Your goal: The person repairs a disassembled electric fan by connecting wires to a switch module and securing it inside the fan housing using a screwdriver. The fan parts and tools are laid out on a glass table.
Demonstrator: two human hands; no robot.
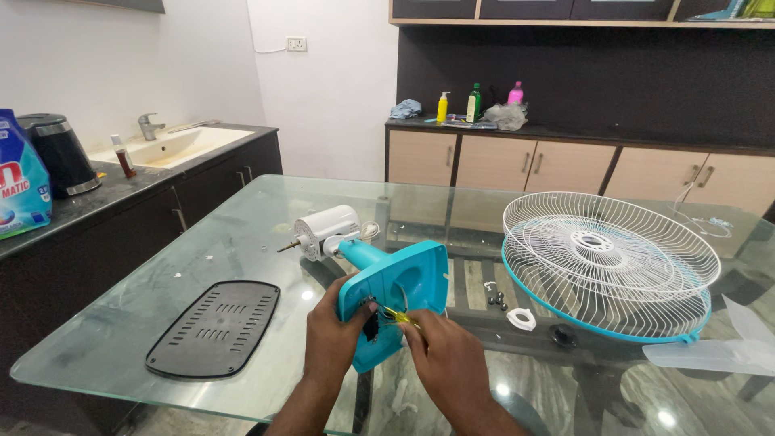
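A turquoise fan base (404,284) lies tipped on its side on the glass table (242,242), its underside facing me, its neck leading to a white motor housing (325,229) with a bare shaft. My left hand (333,324) grips the base's lower left edge. My right hand (440,349) holds a thin yellow-handled tool (397,316) with its tip at the dark opening in the underside.
A black vented cover plate (214,329) lies at the left. Stacked white wire fan guards (607,260) sit at the right, with small dark screws (497,300), a white ring (521,319) and a black knob (563,335) between. A sink counter (173,147) runs along the left.
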